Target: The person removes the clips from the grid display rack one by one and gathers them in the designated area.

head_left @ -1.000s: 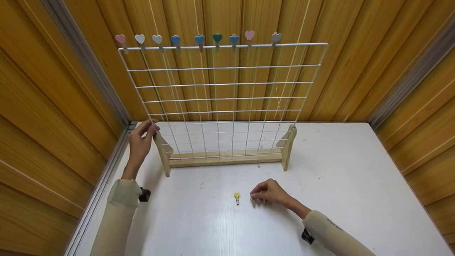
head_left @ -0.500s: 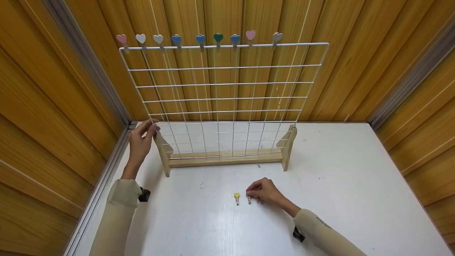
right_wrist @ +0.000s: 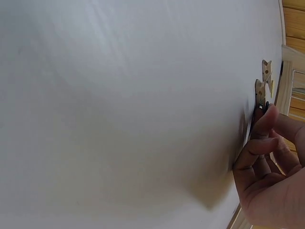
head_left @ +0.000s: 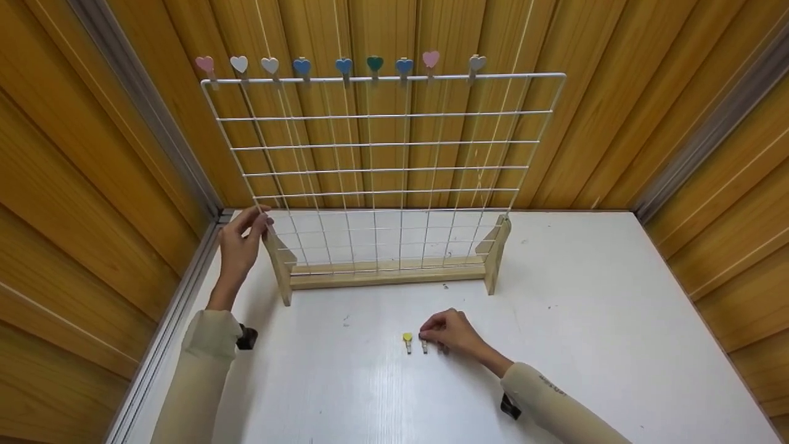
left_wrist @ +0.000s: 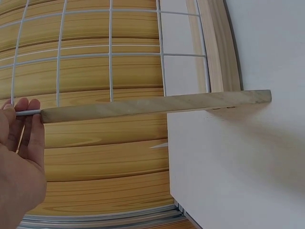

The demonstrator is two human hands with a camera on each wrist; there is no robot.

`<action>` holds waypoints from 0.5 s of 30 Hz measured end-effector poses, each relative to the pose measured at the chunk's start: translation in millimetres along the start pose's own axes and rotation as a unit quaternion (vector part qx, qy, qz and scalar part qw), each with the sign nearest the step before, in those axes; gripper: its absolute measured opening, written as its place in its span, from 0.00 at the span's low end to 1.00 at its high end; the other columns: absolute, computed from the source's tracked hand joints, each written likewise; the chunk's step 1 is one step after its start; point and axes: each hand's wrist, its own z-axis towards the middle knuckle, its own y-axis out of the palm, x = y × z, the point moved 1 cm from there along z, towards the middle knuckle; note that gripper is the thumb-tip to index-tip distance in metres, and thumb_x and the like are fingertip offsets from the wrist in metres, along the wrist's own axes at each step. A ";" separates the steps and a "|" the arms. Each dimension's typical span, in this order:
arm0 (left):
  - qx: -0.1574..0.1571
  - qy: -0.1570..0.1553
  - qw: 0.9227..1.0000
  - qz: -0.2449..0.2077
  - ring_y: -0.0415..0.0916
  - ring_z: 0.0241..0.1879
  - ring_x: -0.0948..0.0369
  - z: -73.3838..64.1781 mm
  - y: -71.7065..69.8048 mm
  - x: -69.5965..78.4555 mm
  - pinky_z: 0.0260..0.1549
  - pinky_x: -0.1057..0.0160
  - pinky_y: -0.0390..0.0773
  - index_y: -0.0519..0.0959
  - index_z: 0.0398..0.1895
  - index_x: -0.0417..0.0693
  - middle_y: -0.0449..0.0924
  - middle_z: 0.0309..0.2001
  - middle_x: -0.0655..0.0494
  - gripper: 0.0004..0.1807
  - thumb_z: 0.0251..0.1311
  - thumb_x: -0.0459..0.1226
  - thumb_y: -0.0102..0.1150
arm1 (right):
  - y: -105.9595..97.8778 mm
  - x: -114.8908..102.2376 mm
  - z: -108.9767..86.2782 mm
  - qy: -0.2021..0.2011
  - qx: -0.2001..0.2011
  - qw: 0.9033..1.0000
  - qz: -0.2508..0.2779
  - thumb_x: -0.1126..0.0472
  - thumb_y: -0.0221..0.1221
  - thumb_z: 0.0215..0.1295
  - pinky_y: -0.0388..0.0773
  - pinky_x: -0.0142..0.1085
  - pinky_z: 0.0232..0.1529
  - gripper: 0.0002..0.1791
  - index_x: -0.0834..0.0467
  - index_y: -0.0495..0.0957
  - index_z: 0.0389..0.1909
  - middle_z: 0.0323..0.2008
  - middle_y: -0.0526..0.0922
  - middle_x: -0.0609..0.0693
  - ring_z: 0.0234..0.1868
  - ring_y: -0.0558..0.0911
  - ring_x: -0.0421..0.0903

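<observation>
My left hand pinches the side wire of a white wire grid, just above the left wooden upright of its stand. Between the thumb and fingertips of my right hand is the top end of a small wooden clothespin, low at the white table. The fingers cover that clothespin's top. Just left of it lies a clothespin with a yellow heart. In the right wrist view the gripped clothespin appears close to the other clothespin.
Along the grid's top wire stand several heart clothespins, among them a green one and a pink one. The grid's wooden base stands on the white table. Wood-panelled walls rise behind and at both sides.
My right hand has slid left, bringing the clothespin nearer the yellow-heart one. My left hand keeps its hold on the grid wire.
</observation>
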 end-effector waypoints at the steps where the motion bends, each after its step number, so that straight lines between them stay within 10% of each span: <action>1: 0.000 -0.001 1.000 -0.003 0.81 0.38 0.64 0.3 0.0 0.0 0.34 0.77 0.79 0.84 0.51 0.34 0.85 0.41 0.35 0.11 0.74 0.32 0.56 | 0.3 -0.1 0.2 0.000 0.000 1.000 0.001 0.63 0.67 0.66 0.70 0.25 0.21 0.05 0.63 0.88 0.36 0.30 0.89 0.54 0.21 0.76 0.38; 15: 0.006 0.000 1.000 0.001 0.81 0.36 0.62 1.8 0.8 -3.7 0.34 0.77 0.79 0.84 0.49 0.34 0.85 0.38 0.36 0.11 0.73 0.32 0.56 | 3.8 0.9 2.3 0.006 0.008 1.000 -0.003 0.63 0.67 0.66 0.70 0.25 0.21 0.05 0.61 0.88 0.35 0.29 0.88 0.51 0.20 0.75 0.36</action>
